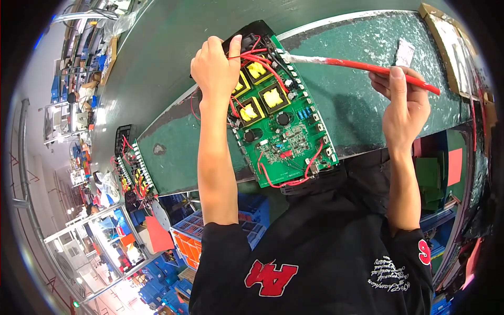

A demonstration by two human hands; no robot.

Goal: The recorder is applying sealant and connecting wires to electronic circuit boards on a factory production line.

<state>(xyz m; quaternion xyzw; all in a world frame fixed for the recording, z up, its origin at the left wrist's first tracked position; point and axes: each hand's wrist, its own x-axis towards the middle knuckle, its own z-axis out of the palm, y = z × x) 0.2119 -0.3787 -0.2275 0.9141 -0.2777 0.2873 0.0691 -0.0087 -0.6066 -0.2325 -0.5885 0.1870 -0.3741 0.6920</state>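
Head view, and from where I stand the two hands are well apart, each busy with its own hold. The left hand (216,68) is clamped over the upper left end of a green circuit board (270,169), beside its black end plate (257,27). The right hand (404,107) has its fingers closed round a red brush (357,64), whose white-smeared tip meets the board's upper right corner. Down that right edge runs a row of small metal parts (321,127); I'd judge the brushing to be at the top end of this row, with the lower ones perhaps left to do, though I cannot tell which already carry paste. The opposite edge is partly hidden by the forearm, so its state is unclear to me. The yellow coils (273,97) and red wires (262,59) are already fitted. The board lies at a slant by the near edge of a green worktable (357,126), its lower end close to the black shirt (315,236). Farther right lie a small white packet (405,52) and a cardboard tray (437,43); off to the left sits a second board (142,176), untouched by either hand, and below it a blue crate (184,229).
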